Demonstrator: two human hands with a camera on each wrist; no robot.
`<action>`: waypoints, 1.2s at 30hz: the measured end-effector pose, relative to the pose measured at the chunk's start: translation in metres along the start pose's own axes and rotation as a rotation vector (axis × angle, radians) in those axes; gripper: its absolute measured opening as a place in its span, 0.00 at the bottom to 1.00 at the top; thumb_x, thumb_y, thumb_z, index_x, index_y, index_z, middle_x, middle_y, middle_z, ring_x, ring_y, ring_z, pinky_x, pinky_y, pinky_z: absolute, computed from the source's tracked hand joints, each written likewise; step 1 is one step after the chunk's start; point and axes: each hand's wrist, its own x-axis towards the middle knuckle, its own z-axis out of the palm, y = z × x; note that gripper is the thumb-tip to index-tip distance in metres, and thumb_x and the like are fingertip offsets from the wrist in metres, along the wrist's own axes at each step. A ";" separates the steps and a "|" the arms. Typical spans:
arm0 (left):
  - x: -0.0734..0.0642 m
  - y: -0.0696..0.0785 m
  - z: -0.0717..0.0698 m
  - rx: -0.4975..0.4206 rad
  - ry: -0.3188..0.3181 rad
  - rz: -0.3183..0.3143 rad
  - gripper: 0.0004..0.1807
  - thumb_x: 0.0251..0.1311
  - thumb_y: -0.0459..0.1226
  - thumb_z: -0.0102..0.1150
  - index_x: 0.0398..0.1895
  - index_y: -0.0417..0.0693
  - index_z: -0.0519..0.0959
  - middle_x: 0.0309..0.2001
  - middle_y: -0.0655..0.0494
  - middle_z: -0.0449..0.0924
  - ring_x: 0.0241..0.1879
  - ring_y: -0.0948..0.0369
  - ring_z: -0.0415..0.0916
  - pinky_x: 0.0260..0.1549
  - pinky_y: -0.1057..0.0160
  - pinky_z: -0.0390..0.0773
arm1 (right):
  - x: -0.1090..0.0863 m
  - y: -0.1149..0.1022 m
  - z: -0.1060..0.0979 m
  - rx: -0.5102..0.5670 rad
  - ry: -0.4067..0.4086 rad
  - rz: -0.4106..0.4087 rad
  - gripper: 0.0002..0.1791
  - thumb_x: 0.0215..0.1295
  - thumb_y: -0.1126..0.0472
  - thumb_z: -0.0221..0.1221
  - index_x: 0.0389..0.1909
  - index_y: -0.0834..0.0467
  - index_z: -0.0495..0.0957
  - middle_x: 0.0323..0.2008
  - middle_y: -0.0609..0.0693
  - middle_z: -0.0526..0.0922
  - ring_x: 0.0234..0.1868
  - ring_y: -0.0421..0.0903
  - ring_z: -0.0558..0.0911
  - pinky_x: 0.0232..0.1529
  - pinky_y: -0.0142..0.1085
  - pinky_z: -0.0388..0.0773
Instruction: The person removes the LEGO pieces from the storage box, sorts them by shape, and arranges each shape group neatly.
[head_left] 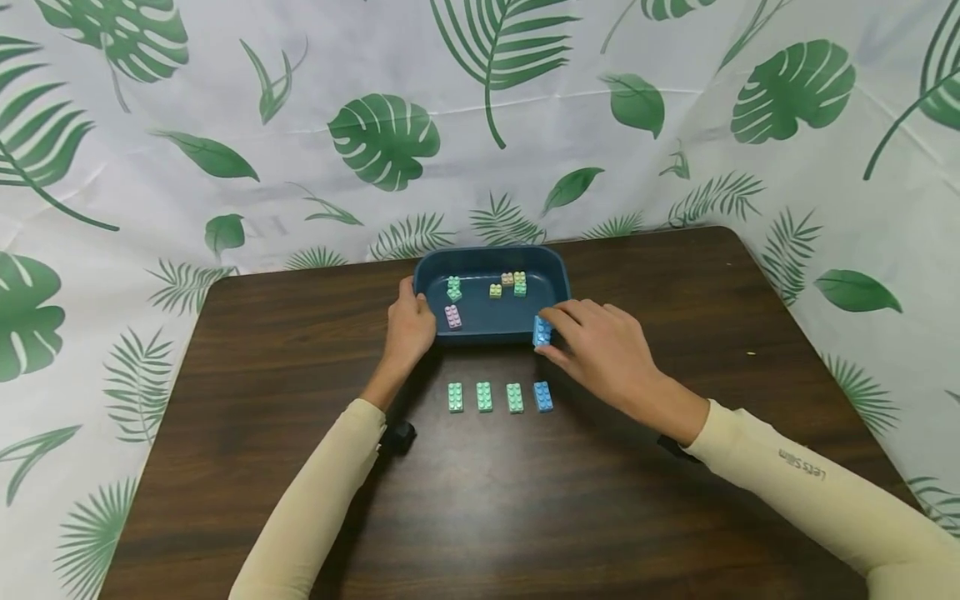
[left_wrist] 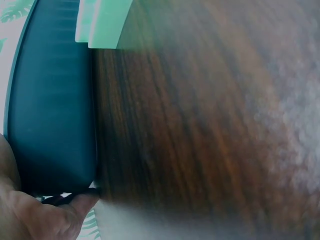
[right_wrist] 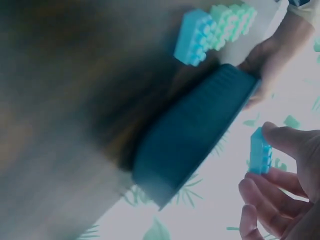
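Note:
My right hand [head_left: 603, 354] pinches a blue toy brick [head_left: 542, 331] between thumb and fingers, at the front right corner of a dark blue tray [head_left: 487, 339]. In the right wrist view the held brick [right_wrist: 259, 151] stands out above the tray's outer wall [right_wrist: 195, 130]. My left hand [head_left: 412, 327] grips the tray's left end, its thumb side at the rim. Small bricks lie inside the tray: a pink brick [head_left: 452, 316] near the front left, green bricks [head_left: 453, 288] behind it, and a yellow brick [head_left: 495, 291] near the middle.
In front of the tray, a row of bricks lies on the brown table [head_left: 480, 500]: three green, the leftmost green brick [head_left: 455, 397] included, and a blue brick [head_left: 543, 397] at the right end. A leaf-patterned cloth [head_left: 465, 167] hangs behind the table.

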 end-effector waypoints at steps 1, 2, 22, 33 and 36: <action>0.000 0.000 0.000 0.000 -0.003 0.002 0.24 0.83 0.38 0.37 0.78 0.43 0.62 0.66 0.33 0.79 0.67 0.43 0.77 0.67 0.41 0.74 | -0.005 0.000 0.000 0.000 -0.002 0.009 0.30 0.59 0.43 0.77 0.57 0.56 0.85 0.48 0.54 0.90 0.43 0.51 0.89 0.36 0.44 0.84; 0.000 0.000 0.000 0.000 -0.005 0.002 0.25 0.83 0.38 0.37 0.78 0.43 0.62 0.66 0.33 0.79 0.67 0.43 0.77 0.67 0.41 0.74 | -0.010 0.001 0.000 0.000 -0.004 0.016 0.31 0.58 0.43 0.77 0.57 0.56 0.86 0.48 0.54 0.90 0.42 0.51 0.89 0.35 0.44 0.84; 0.001 0.000 -0.003 -0.007 -0.025 0.003 0.25 0.84 0.38 0.37 0.79 0.43 0.60 0.68 0.33 0.77 0.69 0.42 0.75 0.69 0.40 0.73 | -0.071 -0.002 0.021 0.032 -0.231 0.050 0.29 0.58 0.43 0.77 0.55 0.54 0.87 0.50 0.52 0.90 0.47 0.51 0.88 0.43 0.47 0.86; 0.000 -0.001 -0.003 -0.007 -0.027 -0.011 0.25 0.84 0.38 0.36 0.79 0.43 0.59 0.70 0.34 0.75 0.70 0.43 0.74 0.70 0.41 0.71 | -0.072 0.001 0.027 0.064 -0.283 0.076 0.29 0.60 0.43 0.76 0.57 0.55 0.86 0.52 0.53 0.90 0.50 0.52 0.88 0.47 0.49 0.86; 0.001 0.000 -0.003 -0.002 -0.024 -0.008 0.25 0.83 0.38 0.37 0.79 0.43 0.60 0.69 0.34 0.76 0.70 0.43 0.75 0.70 0.40 0.72 | -0.073 0.003 0.028 0.065 -0.287 0.077 0.29 0.60 0.43 0.76 0.56 0.55 0.86 0.51 0.52 0.90 0.49 0.52 0.88 0.47 0.49 0.86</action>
